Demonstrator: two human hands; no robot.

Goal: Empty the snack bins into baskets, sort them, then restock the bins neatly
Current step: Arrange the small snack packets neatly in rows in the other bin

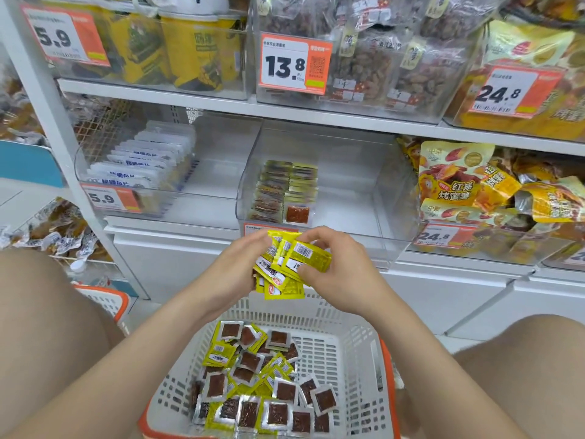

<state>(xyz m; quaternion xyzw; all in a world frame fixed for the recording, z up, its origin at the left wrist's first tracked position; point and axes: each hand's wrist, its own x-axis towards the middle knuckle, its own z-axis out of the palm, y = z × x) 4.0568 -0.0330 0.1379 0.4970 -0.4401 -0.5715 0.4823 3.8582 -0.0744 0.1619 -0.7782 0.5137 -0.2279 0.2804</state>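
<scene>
My left hand (235,264) and my right hand (338,267) together grip a fanned stack of small yellow snack packets (289,264), held above a white basket (357,353) with an orange rim. Several more yellow and silver packets with brown windows (259,384) lie loose in the basket. Behind my hands a clear bin (354,185) on the lower shelf holds two neat rows of the same packets (285,191) at its left side; the rest of the bin is bare.
A clear bin of white and blue packets (142,163) stands to the left, a bin of yellow sweet-potato bags (493,191) to the right. Another orange-rimmed basket (107,299) sits at the left. Upper shelf bins carry price tags. My knees flank the basket.
</scene>
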